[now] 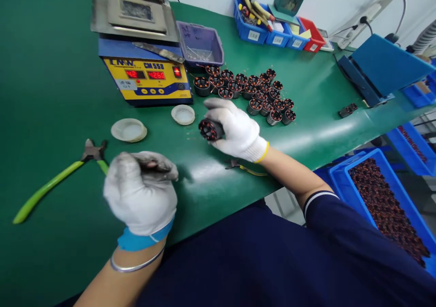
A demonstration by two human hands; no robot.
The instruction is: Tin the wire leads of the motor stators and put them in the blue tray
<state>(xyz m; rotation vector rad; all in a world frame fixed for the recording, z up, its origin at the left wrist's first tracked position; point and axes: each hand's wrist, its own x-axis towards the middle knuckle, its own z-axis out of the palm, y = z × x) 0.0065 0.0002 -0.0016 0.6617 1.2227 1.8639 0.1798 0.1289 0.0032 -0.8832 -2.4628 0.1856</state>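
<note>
My right hand [233, 127], in a white knitted glove, is wrapped round a black motor stator [210, 130]. Its round end, with copper windings, faces left, just above the green table. My left hand [139, 191], gloved in white with darkened fingertips, is apart from the stator. Its fingers are curled in towards the thumb; whatever may lie inside them is hidden. Beside it lie cutting pliers with green handles [49, 191], partly covered by that hand. Beyond my right hand several more stators [255, 103] stand upright in a close group.
Two shallow white dishes [128, 131] lie before a yellow-and-blue solder pot [153, 81]. Behind are a purple bin [215, 48] and blue bins [250, 33] with tools. A blue stand [384, 71] is at right. Below the table edge, a blue crate [363, 186] holds many wound parts.
</note>
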